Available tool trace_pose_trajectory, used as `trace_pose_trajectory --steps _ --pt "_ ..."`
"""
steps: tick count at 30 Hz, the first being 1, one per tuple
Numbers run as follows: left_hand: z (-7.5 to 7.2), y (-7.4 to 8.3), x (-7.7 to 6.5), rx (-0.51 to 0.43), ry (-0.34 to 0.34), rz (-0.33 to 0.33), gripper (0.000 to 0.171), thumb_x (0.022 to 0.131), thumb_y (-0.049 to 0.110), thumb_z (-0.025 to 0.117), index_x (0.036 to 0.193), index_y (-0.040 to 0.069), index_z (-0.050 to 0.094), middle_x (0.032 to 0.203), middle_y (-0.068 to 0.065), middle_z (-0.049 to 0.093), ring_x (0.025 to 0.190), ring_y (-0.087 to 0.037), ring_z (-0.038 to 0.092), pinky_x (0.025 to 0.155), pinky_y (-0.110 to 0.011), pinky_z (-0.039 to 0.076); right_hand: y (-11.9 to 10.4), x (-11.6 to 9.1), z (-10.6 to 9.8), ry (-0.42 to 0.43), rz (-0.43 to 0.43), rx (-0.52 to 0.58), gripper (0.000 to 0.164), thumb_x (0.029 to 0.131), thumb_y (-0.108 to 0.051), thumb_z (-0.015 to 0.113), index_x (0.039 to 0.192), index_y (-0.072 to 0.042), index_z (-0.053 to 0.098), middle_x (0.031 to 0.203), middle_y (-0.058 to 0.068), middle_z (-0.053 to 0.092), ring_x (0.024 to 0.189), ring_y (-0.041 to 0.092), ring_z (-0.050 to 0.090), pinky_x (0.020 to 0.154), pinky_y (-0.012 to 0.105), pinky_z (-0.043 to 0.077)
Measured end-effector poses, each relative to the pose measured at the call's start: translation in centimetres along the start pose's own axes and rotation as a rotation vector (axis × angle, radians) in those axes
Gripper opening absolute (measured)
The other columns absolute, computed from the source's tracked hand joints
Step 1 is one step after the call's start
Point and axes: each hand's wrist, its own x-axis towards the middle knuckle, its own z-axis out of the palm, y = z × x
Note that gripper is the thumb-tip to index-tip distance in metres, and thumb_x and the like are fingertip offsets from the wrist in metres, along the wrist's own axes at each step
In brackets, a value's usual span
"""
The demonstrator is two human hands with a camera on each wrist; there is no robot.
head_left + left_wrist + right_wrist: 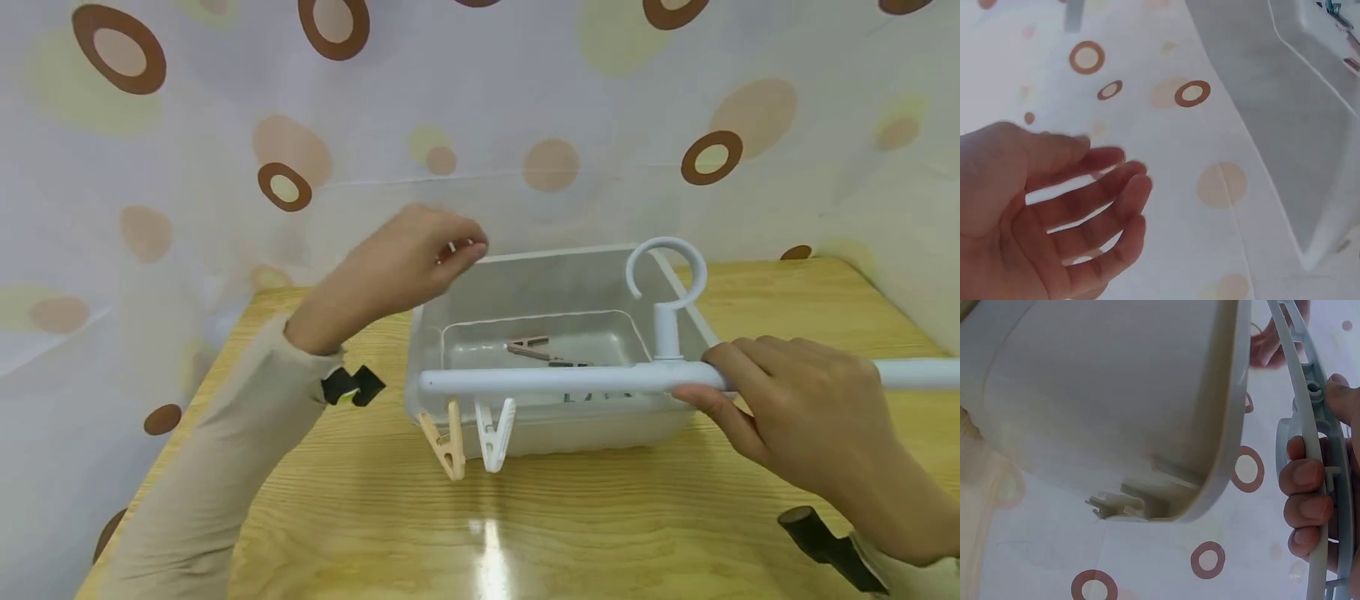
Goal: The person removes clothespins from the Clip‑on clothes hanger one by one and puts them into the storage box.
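Observation:
My right hand grips a white plastic clothes hanger by its bar, just right of the round hook, which stands upright. In the right wrist view its fingers curl round the hanger's ribbed strips. At the bar's left part hang two clothespins, a beige one and a white one. My left hand is raised near the back left corner of a translucent plastic box. Its fingers bend loosely, with nothing between them in the left wrist view.
Several more clothespins lie inside the box, partly hidden behind the hanger bar. The box stands on a wooden table. Behind it hangs a pale curtain with brown rings and round spots.

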Motion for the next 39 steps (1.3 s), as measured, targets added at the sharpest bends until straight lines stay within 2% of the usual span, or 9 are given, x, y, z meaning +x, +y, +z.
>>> trace_pose_trajectory --steps 7,10,12,16,18,22,26,33,39 --pt "1.5 2.2 -6.4 -0.066 0.311 -0.136 0.014 0.096 0.012 0.059 0.087 0.006 0.066 0.067 0.001 0.055 0.059 -0.01 0.048 0.055 -0.026 0.042 0.6 0.3 0.8 -0.024 0.004 -0.009 0.061 0.101 -0.055 0.031 0.069 -0.006 0.047 0.05 -0.006 0.034 0.039 0.009 0.027 0.034 0.023 0.016" --pt "2.8 4.0 -8.3 -0.043 0.433 -0.109 0.016 0.094 0.011 0.062 0.079 0.007 0.061 0.061 0.003 0.045 0.053 -0.007 0.039 0.047 -0.022 0.035 0.6 0.5 0.9 -0.017 0.008 -0.011 0.061 0.101 -0.056 0.031 0.069 -0.007 0.047 0.05 -0.006 0.034 0.038 0.009 0.028 0.034 0.024 0.016" --pt "4.0 5.1 -9.1 -0.026 0.456 -0.061 0.024 0.097 0.016 0.059 0.075 0.007 0.059 0.06 0.005 0.043 0.051 -0.004 0.036 0.043 -0.018 0.032 0.5 0.8 0.9 -0.01 0.011 -0.011 0.061 0.101 -0.056 0.032 0.069 -0.006 0.048 0.049 -0.005 0.035 0.038 0.01 0.028 0.034 0.024 0.016" --pt "5.9 6.8 -10.0 0.018 0.418 -0.053 0.045 0.104 0.034 0.042 0.066 0.011 0.05 0.054 0.008 0.036 0.046 -0.001 0.03 0.04 -0.015 0.025 0.1 1.4 0.9 0.012 0.019 -0.02 0.062 0.1 -0.056 0.032 0.069 -0.005 0.048 0.049 -0.004 0.034 0.038 0.01 0.026 0.035 0.025 0.015" --pt "6.4 7.5 -10.2 0.06 0.384 -0.117 0.051 0.104 0.041 0.036 0.063 0.013 0.045 0.051 0.008 0.032 0.044 -0.002 0.029 0.038 -0.017 0.024 -0.1 1.7 0.8 0.014 0.02 -0.026 0.062 0.101 -0.055 0.032 0.069 -0.004 0.047 0.049 -0.004 0.033 0.038 0.01 0.025 0.035 0.025 0.014" --pt "6.3 8.3 -10.5 0.064 0.262 -0.264 0.046 0.103 0.039 0.041 0.068 0.01 0.046 0.05 0.005 0.032 0.042 -0.008 0.034 0.038 -0.022 0.031 -0.4 2.1 0.7 0.019 0.044 -0.042 0.063 0.101 -0.055 0.032 0.067 -0.004 0.045 0.048 -0.003 0.032 0.038 0.011 0.024 0.036 0.025 0.014" --pt "6.1 8.2 -10.4 -0.141 0.16 -0.333 0.032 0.103 0.029 0.045 0.087 0.004 0.054 0.053 0.005 0.039 0.044 -0.007 0.037 0.044 -0.024 0.039 -0.7 2.0 0.5 0.038 0.087 -0.048 0.065 0.1 -0.056 0.033 0.067 -0.003 0.049 0.048 0.0 0.037 0.038 0.012 0.025 0.035 0.027 0.016" --pt "7.3 8.0 -10.6 -0.712 0.098 -0.341 0.029 0.105 0.03 0.039 0.11 0.006 0.054 0.09 -0.01 0.065 0.052 -0.004 0.059 0.044 -0.025 0.051 -1.0 1.8 0.9 0.059 0.103 -0.028 0.065 0.099 -0.056 0.035 0.068 -0.002 0.053 0.049 0.001 0.041 0.037 0.013 0.028 0.034 0.028 0.018" --pt "8.7 6.9 -10.1 -0.896 0.12 -0.331 0.031 0.106 0.027 0.035 0.11 0.004 0.056 0.079 -0.01 0.064 0.06 -0.016 0.064 0.043 -0.033 0.053 -1.2 1.7 1.1 0.049 0.077 -0.017 0.063 0.1 -0.054 0.036 0.068 -0.002 0.052 0.05 0.001 0.044 0.036 0.013 0.032 0.033 0.028 0.019"
